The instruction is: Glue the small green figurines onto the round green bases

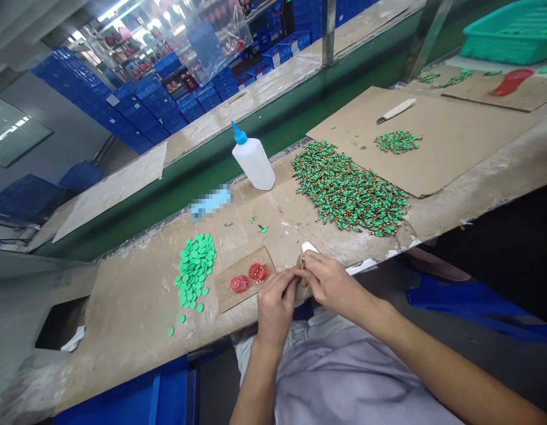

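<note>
Head view, hands (pixel 275 307) (pixel 330 283) curled closed, pinching a small metal-tipped part (pixel 303 261), apparently

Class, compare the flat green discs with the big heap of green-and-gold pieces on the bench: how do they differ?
The green discs are plain, flat and round, while the green-and-gold pieces are knobbly and flecked with gold. The discs form a much smaller pile than the pieces. The discs also lie nearer the left hand than the pieces do. Both are green and lie loose on the bench.
</note>
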